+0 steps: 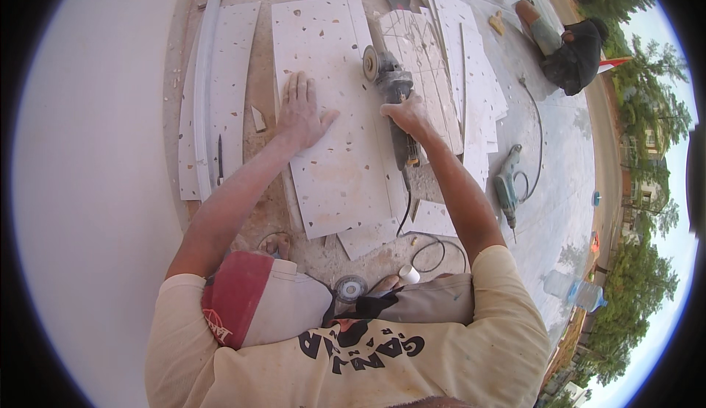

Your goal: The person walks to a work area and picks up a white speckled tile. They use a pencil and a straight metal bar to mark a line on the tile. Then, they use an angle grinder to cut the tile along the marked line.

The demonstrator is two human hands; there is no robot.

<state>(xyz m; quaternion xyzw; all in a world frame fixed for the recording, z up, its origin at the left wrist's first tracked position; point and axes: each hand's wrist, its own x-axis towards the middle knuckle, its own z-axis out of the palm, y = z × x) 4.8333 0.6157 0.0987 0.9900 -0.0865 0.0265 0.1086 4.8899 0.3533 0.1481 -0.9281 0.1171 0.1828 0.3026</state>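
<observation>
A long white slab with brown speckles (334, 180) lies in front of me, over other pieces. My left hand (301, 114) is pressed flat on its left part, fingers stretched forward and thumb out to the side. My right hand (412, 116) is wrapped round the body of a dusty angle grinder (395, 83), at the slab's right edge. The grinder's disc (371, 63) stands by a pencil-like line along that edge; whether it touches the slab or spins, I cannot tell. A black cord runs from the grinder's rear toward my legs.
More slabs (478, 84) are stacked at the right. On the left lie a long metal bar (208, 77) and a dark pen (220, 154), beside a white wall (88, 187). A green drill (507, 185) rests farther right. A loose disc (351, 288) is between my legs. Another person (573, 55) crouches far right.
</observation>
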